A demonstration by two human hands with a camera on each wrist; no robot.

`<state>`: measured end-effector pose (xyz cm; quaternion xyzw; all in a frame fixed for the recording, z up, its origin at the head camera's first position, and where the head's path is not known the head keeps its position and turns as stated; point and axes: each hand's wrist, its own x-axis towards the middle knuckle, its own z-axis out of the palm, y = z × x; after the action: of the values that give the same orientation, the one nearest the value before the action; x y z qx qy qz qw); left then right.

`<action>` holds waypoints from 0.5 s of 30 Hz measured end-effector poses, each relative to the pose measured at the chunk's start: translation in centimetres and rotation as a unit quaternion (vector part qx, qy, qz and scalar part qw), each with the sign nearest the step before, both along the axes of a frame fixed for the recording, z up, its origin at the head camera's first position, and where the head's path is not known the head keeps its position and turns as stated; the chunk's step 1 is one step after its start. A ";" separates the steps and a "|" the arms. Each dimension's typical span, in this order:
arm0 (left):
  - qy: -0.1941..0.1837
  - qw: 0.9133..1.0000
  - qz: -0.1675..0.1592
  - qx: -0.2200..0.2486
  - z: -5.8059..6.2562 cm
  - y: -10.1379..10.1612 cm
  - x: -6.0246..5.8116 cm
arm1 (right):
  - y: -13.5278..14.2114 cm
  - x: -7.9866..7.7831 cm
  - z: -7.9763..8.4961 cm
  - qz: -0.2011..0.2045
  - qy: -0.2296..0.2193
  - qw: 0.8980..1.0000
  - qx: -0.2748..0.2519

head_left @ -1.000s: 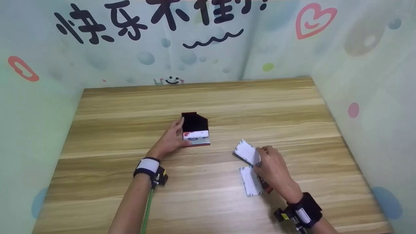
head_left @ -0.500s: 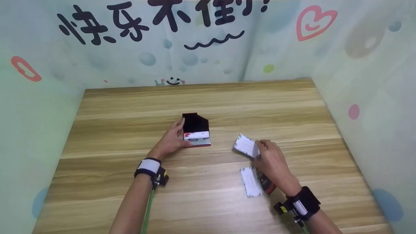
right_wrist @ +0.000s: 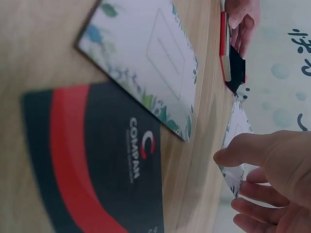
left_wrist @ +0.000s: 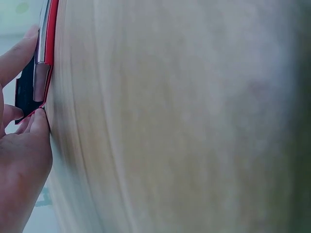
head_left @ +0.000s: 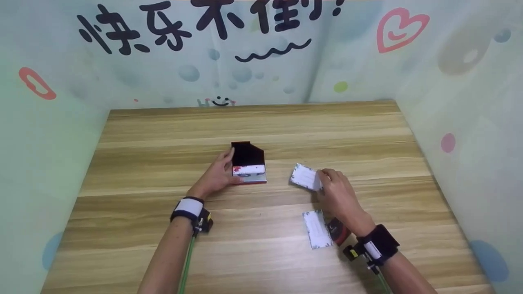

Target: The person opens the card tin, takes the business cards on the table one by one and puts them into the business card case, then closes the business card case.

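Our right hand (head_left: 340,195) pinches a leaf-bordered card (head_left: 304,177), a dark "COMPAN" card (right_wrist: 107,155) near that hand; our left hand (head_left: 214,173) grips a box (head_left: 248,155).

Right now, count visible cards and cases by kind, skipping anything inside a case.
White leaf-bordered cards: 2 (one in the right hand, one on the table)
Dark card with red band: 1
Red-and-black case: 1
Total: 4
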<state>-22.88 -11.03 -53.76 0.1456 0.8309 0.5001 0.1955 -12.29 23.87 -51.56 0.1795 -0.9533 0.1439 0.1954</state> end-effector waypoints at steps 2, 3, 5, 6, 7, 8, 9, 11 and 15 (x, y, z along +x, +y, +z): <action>-0.001 1.000 0.001 0.003 0.1 -0.1 0.0 | -0.1 -0.4 0.1 0.006 0.004 1.000 0.006; -0.002 1.000 0.001 0.005 0.1 -0.1 0.0 | -0.2 -0.6 0.2 0.009 0.007 1.000 0.010; -0.002 1.000 0.001 0.006 0.1 -0.1 0.0 | -0.4 -1.0 0.3 0.012 0.016 1.000 0.019; -0.002 1.000 0.001 0.004 0.1 -0.1 0.0 | -0.5 -1.2 0.3 0.015 0.021 0.999 0.023; -0.002 1.000 0.002 0.000 0.1 -0.1 0.0 | -0.6 -1.5 0.3 0.018 0.027 0.999 0.027; -0.002 1.000 0.003 -0.003 0.1 0.0 0.1 | -0.8 -1.7 0.2 0.020 0.031 0.999 0.031; -0.003 1.000 0.005 -0.007 0.1 0.0 0.1 | -0.9 -1.9 0.2 0.022 0.036 0.999 0.034; -0.004 1.000 0.006 -0.013 0.1 0.0 0.1 | -1.1 -2.2 0.2 0.027 0.040 0.998 0.035; 0.004 1.000 0.004 -0.024 0.3 0.1 0.0 | -1.4 -2.8 0.1 0.034 0.046 0.998 0.038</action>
<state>-22.85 -10.92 -53.47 0.1396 0.8443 0.4799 0.1933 -15.12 22.45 -51.46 0.2254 -0.9414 0.1061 0.2275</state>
